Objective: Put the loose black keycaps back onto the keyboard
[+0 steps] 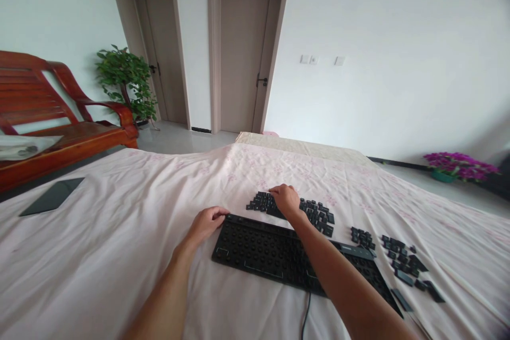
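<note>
A person works at a black keyboard [255, 248] lying on a pink floral cloth [119, 244], its rows of round studs exposed and its cable [306, 314] running off the near side. The left hand [209, 220] touches the keyboard's far left corner, fingers curled and close together; whether it grips the edge cannot be told. The right forearm crosses above the keyboard, and the right hand [286, 199] reaches into a spread of loose black keys [261, 201] just beyond the far edge. Its fingertips are drawn together at the far side of that spread; whether they pinch a key is too small to tell.

More keys lie to the right in a small cluster [360, 237] by the keyboard's far edge and a looser group [402, 261] farther right. A dark flat slab [52, 196] rests on the cloth at far left. Beyond stand a red wooden bench [43, 90], a leafy plant [123, 79], two doors [243, 53] and, at right on the floor, purple flowers [460, 163].
</note>
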The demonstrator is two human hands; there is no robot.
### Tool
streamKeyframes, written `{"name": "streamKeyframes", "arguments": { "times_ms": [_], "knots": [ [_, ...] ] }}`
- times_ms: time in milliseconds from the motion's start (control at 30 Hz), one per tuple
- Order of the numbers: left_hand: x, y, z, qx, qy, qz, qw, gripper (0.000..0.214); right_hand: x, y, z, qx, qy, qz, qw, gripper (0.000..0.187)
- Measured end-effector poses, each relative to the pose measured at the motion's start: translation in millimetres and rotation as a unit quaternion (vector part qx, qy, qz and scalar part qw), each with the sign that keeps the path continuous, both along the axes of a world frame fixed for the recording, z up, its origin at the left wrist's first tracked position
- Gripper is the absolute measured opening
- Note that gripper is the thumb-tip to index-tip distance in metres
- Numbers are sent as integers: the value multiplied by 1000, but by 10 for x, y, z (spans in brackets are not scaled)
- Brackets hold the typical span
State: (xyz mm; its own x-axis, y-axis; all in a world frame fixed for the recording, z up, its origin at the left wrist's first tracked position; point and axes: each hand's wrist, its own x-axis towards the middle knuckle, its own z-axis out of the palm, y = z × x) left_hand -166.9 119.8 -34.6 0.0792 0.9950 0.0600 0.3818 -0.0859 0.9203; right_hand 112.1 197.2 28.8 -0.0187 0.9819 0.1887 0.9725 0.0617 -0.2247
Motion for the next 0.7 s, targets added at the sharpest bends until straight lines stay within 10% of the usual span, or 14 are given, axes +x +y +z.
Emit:
{"name": "streamKeyframes", "arguments": {
  "times_ms": [700],
  "knots": [
    [-9, 10, 3, -3, -1, -4, 1000, 34, -62, 481, 16, -21, -62, 48, 997, 18]
  ]
}}
